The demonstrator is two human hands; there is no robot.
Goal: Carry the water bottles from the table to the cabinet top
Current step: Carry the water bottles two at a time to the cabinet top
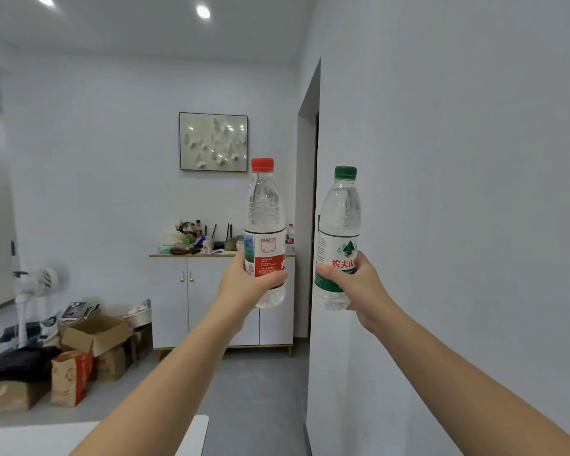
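My left hand (pixel 244 281) grips a clear water bottle with a red cap and red label (pixel 264 218), held upright at arm's length. My right hand (pixel 356 284) grips a second upright bottle with a green cap and green label (pixel 339 222). Both are raised in front of me. Across the room stands the white cabinet (pixel 211 297) with gold handles; its top (pixel 165 255) is crowded with clutter. Another small red-capped bottle (pixel 290 233) stands at the right end of the cabinet top. A corner of the white table (pixel 63 437) shows at the bottom left.
A white wall corner (pixel 313 324) juts out close on my right, beside a dark doorway. Cardboard boxes (pixel 96 334), a paper bag (pixel 69 376) and a white fan (pixel 37 284) crowd the floor left of the cabinet. Grey floor (pixel 254 390) stretches from me to the cabinet.
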